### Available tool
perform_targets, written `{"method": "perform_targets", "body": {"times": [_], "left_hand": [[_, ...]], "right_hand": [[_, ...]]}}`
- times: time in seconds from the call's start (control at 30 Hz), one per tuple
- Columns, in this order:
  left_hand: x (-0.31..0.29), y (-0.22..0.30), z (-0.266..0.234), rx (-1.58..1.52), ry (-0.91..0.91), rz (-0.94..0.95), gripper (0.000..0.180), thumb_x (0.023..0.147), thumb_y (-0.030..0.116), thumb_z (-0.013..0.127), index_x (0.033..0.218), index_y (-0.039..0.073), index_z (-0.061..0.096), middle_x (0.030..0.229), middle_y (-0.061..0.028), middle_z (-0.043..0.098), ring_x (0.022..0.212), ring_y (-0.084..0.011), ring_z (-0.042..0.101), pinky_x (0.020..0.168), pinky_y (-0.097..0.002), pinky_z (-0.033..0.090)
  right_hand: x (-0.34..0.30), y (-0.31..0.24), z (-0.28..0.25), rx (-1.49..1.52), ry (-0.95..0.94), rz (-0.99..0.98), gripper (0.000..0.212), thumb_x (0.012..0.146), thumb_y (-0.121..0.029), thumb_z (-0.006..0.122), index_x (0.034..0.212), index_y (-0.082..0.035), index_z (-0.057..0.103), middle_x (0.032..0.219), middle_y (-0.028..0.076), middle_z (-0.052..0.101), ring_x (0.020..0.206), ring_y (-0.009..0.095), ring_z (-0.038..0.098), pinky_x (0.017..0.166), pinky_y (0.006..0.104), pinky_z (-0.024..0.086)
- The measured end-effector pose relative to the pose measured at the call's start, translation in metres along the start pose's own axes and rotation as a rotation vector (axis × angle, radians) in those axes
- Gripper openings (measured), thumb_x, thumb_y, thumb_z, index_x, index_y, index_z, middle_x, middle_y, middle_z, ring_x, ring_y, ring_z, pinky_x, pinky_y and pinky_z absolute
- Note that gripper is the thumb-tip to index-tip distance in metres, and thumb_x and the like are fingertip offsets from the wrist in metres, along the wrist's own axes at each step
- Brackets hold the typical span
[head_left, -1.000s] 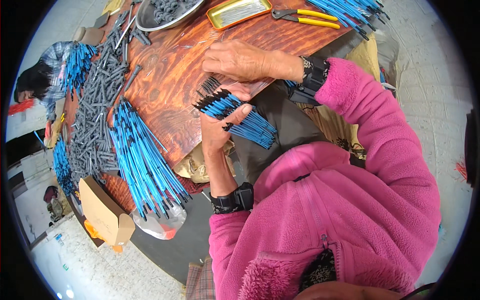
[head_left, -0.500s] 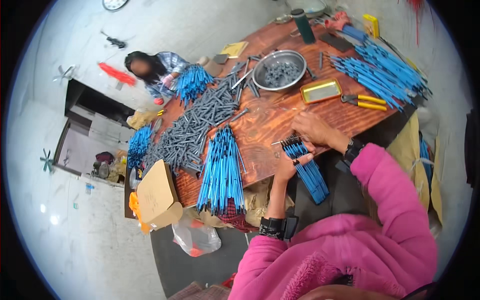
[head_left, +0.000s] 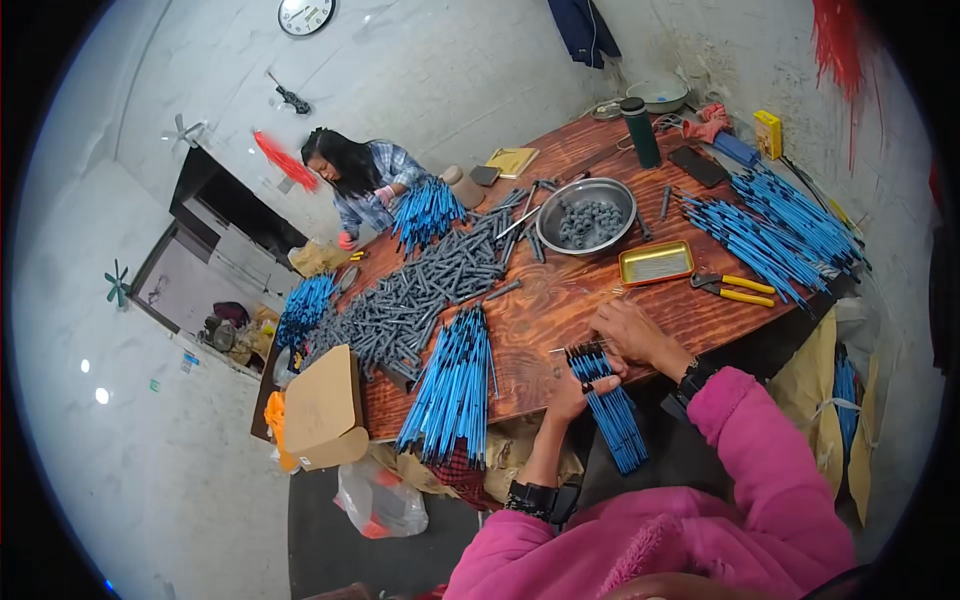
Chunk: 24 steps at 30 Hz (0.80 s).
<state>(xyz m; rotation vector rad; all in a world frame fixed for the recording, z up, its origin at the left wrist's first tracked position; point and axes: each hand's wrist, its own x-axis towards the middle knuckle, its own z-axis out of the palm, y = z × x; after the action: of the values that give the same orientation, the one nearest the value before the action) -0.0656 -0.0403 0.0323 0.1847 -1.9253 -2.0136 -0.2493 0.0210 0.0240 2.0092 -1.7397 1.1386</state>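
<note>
My left hand (head_left: pixel 568 396) is closed around a flat row of slim blue rods with black ends (head_left: pixel 618 428), its thumb lying across them. The row hangs at a slant over the table's near edge. A thin metal pin (head_left: pixel 562 351) crosses by the black tips. My right hand (head_left: pixel 630 334) is curled with fingertips pinched at the upper right corner of the row; what they grip is hidden. Just beyond it lies a yellow-rimmed tray of thin pins (head_left: pixel 656 264), beside yellow-handled pliers (head_left: pixel 733 289).
Grey plastic tubes (head_left: pixel 420 290) are heaped on the wooden table (head_left: pixel 540 330). Around them are blue rod bundles (head_left: pixel 452 385), a metal bowl of small grey parts (head_left: pixel 590 225), a green flask (head_left: pixel 642 135) and an open cardboard box (head_left: pixel 318 410). A co-worker (head_left: pixel 365 185) sits at the far left.
The view has tilted, so the whole scene sits lower and more of the wall shows. My right hand has come slightly lower beside the row's tips; my left hand keeps its hold on the rods.
</note>
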Motion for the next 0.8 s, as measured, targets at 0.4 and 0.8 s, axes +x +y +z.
{"method": "perform_targets", "body": {"times": [0.4, 0.8], "left_hand": [[-0.010, 0.009, 0.001, -0.106, -0.061, -0.080, 0.024, 0.082, 0.009, 0.078, 0.103, 0.002, 0.068, 0.101, -0.0037, 0.070, 0.094, -0.0132, 0.065, 0.083, -0.0294, 0.052], [0.000, 0.003, 0.001, -0.140, -0.062, -0.029, 0.017, 0.082, 0.009, 0.078, 0.097, 0.002, 0.073, 0.086, -0.0016, 0.073, 0.074, -0.0064, 0.064, 0.069, -0.0251, 0.052]], "right_hand": [[-0.005, -0.016, -0.013, -0.140, -0.232, 0.109, 0.018, 0.076, -0.017, 0.064, 0.091, -0.008, 0.059, 0.091, 0.010, 0.054, 0.091, 0.031, 0.056, 0.077, 0.0422, 0.046], [0.005, 0.004, -0.003, -0.092, -0.248, 0.063, 0.018, 0.083, -0.014, 0.062, 0.100, -0.008, 0.058, 0.093, 0.012, 0.055, 0.091, 0.035, 0.058, 0.076, 0.0434, 0.048]]}}
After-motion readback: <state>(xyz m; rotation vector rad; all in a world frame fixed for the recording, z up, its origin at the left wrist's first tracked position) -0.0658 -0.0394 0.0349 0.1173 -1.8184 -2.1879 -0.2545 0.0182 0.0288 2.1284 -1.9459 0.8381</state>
